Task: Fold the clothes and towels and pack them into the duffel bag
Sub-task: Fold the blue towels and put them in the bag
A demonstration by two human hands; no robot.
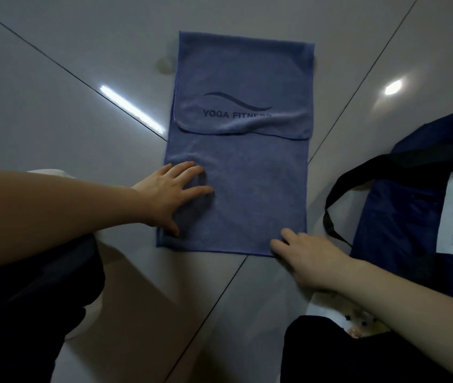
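Note:
A blue-grey towel (pixel 243 172) printed "YOGA FITNESS" lies flat on the tiled floor, folded into a long rectangle with a flap doubled over its far half. My left hand (pixel 168 193) rests flat on the towel's near left part, fingers spread and straight. My right hand (pixel 307 254) sits at the towel's near right corner, its thumb and fingers touching the edge; whether they pinch the cloth is hidden. The navy duffel bag (pixel 402 211) with a black strap (pixel 330 217) and a white label lies to the right of the towel.
Glossy grey floor tiles (pixel 54 106) with dark grout lines surround the towel and reflect ceiling lights. My dark-clothed knees (pixel 26 313) fill the bottom corners. Something pale with small dark specks (pixel 358 322) lies under my right forearm.

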